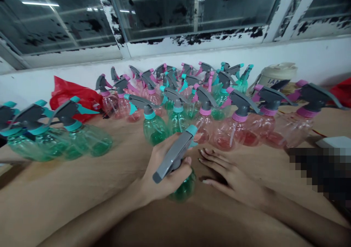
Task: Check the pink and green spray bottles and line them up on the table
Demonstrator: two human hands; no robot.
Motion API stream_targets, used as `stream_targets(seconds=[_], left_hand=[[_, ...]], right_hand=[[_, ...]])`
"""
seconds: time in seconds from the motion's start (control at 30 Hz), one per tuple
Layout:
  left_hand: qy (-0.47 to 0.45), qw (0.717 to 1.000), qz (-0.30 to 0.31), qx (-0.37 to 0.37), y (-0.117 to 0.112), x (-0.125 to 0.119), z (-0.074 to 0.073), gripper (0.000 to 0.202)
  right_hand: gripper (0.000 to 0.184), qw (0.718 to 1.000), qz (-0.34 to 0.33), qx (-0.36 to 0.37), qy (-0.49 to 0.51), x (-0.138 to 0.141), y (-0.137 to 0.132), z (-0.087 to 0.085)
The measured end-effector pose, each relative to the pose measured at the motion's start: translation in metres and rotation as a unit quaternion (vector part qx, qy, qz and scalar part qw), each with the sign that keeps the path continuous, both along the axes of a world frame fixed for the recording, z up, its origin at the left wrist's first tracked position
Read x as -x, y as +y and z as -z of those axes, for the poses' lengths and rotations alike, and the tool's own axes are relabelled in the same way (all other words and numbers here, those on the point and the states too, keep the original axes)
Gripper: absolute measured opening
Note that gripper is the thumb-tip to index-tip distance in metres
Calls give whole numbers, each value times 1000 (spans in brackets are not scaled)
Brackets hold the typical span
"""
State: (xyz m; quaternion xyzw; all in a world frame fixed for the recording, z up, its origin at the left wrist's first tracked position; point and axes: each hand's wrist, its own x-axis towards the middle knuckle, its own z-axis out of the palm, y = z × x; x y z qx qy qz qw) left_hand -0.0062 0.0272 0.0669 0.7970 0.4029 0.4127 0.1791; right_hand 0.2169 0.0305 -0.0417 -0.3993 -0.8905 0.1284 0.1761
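A green spray bottle (pixel 184 189) with a grey and teal trigger head stands on the table in front of me. My left hand (pixel 164 170) wraps round its neck, just under the sprayer head. To the right of that bottle, my right hand (pixel 229 172) is held low over the tabletop, fingers stretched out and holding nothing. Just beyond my hands stand a green spray bottle (pixel 155 128) with a teal collar and a pink spray bottle (pixel 223 133) with a pink collar, both in a front row of similar bottles.
Several green spray bottles (pixel 74 141) stand at the left. More pink and green bottles crowd the back by the wall, near a red plastic bag (pixel 72 98) and a pale tub (pixel 278 75). A white box (pixel 336 142) sits at the right on the brown table (pixel 109 188).
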Motion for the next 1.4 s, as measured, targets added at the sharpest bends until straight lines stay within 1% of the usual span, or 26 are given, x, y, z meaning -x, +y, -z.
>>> stream_targets(seconds=[0.07, 0.17, 0.27, 0.5, 0.67, 0.73, 0.83, 0.93, 1.07, 1.23, 1.3, 1.4], left_hand=[[5, 1000, -3, 13, 0, 0, 0, 10], [11, 999, 0, 43, 0, -1, 0, 18], [-4, 998, 10, 61, -2, -1, -2, 23], [-29, 997, 12, 74, -3, -2, -5, 19], [-51, 995, 29, 80, -5, -4, -8, 23], [-59, 994, 23, 84, -7, -4, -9, 21], [-50, 993, -5, 104, -10, -3, -9, 13], [-43, 992, -3, 118, -10, -1, -8, 10], [-40, 992, 27, 120, -8, 3, -6, 13], [-35, 994, 37, 99, -7, 5, -7, 15], [-44, 993, 33, 103, -6, 3, -7, 16], [-54, 993, 9, 104, -5, 0, -6, 14]], right_hand=[[57, 1000, 2, 1, -6, 0, 0, 0], [57, 1000, 4, 1, -7, 0, -1, 0], [57, 1000, 0, 3, 2, 0, -1, -1], [58, 1000, -5, 10, 17, -2, -1, -1], [58, 1000, -3, 6, 12, -2, -1, -1], [58, 1000, 1, 4, 12, -2, -1, -1], [58, 1000, 0, 3, 13, -2, -2, -2], [56, 1000, -1, -3, 5, -1, -4, 0], [55, 1000, -2, -17, 13, -1, -4, 3], [56, 1000, -7, -15, 5, -1, -4, 2], [56, 1000, -7, -10, 7, -1, -3, 0], [55, 1000, -4, -3, 11, -1, -3, -2]])
